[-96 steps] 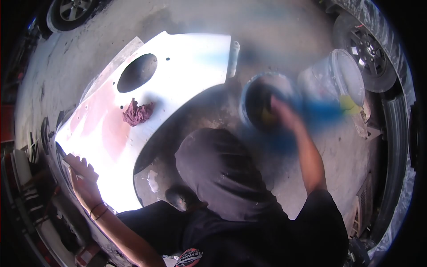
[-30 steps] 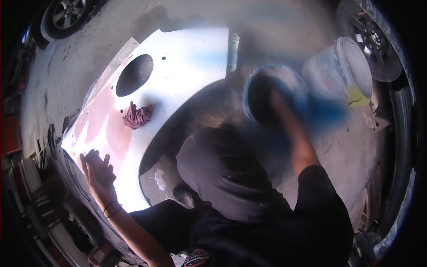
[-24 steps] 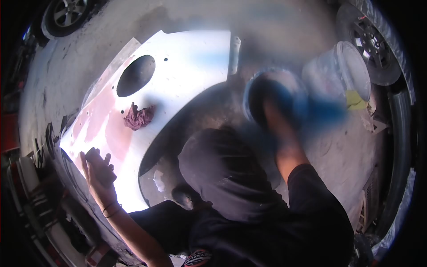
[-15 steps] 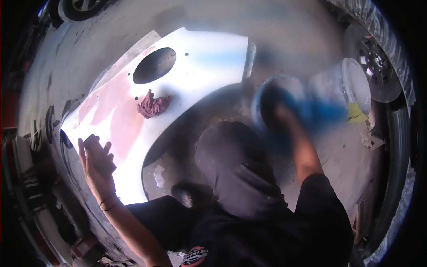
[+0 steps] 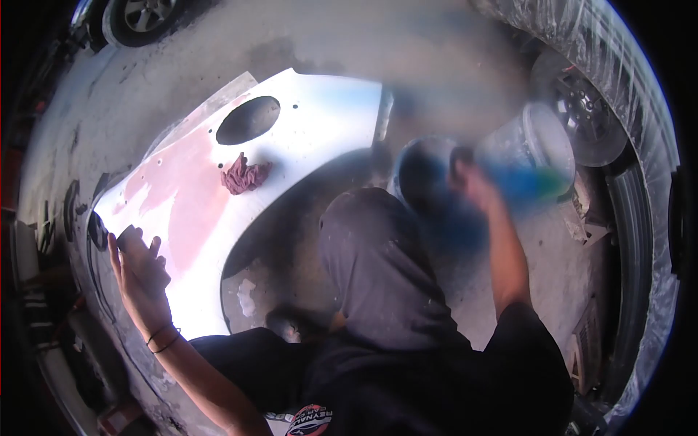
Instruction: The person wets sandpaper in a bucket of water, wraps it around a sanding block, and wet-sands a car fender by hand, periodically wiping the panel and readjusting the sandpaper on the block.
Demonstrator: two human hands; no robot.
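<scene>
My left hand (image 5: 144, 287), fingers raised, holds a dark flat block (image 5: 134, 245) near the lower left edge of a car fender (image 5: 291, 131). The fender is white with pinkish patches, an oval hole and a curved wheel arch. A crumpled maroon rag (image 5: 246, 175) lies on it. My right hand (image 5: 476, 187) is at the right side of a blue bucket (image 5: 405, 168), fingers closed around a dark thing that motion blurs too much to name. Blue blur surrounds the bucket.
A translucent plastic bucket (image 5: 534, 138) stands right of the blue one. A car wheel (image 5: 578, 105) and plastic sheeting (image 5: 618, 65) line the right side. Another wheel (image 5: 143, 16) shows at upper left. A hooded head (image 5: 382, 269) covers the lower middle.
My right hand has come up out of the blue bucket to its right side, with a dark thing now showing in its fingers. My left hand still holds the block; the view has shifted slightly.
</scene>
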